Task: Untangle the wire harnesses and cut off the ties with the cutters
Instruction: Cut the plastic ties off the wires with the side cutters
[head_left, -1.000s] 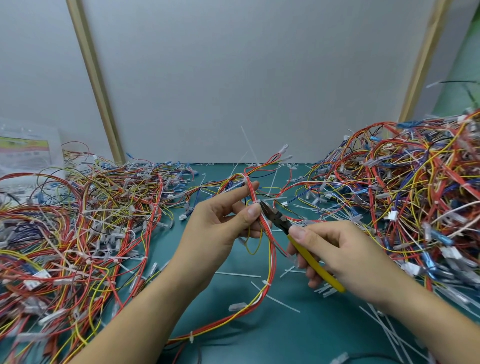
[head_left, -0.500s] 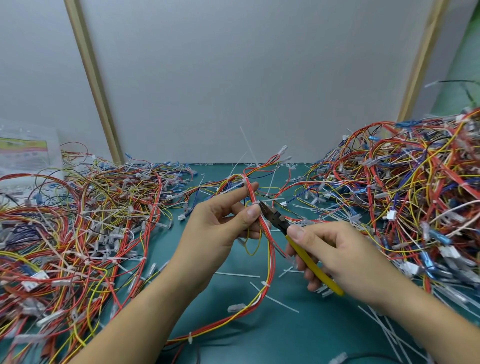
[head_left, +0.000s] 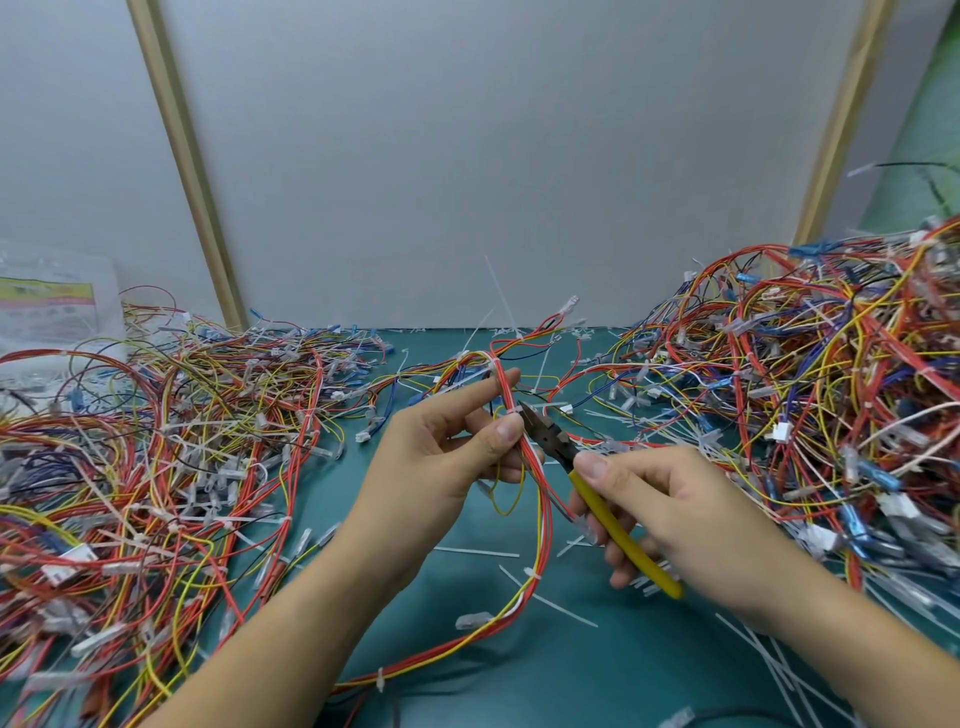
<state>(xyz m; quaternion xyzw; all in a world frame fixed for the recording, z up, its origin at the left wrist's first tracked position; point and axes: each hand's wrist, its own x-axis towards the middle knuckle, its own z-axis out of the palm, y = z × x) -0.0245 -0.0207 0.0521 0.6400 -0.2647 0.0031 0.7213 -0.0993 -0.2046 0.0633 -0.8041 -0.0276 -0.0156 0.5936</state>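
Alongside, left wire heap (head_left: 156, 467), right wire heap (head_left: 831, 389), loose ties (head_left: 475, 552) between.

**Harness between two heaps**

The left pile (head_left: 156, 441) and right pile (head_left: 810, 395) lie on the table (head_left: 519, 680). Between them the left hand (head_left: 431, 473) holds a harness (head_left: 543, 509); cutters (head_left: 608, 514) in the right hand (head_left: 680, 514) touch it from the right.

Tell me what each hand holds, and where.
Left hand pinches the wire harness at a white tie; right hand grips the cutters by the yellow handles.
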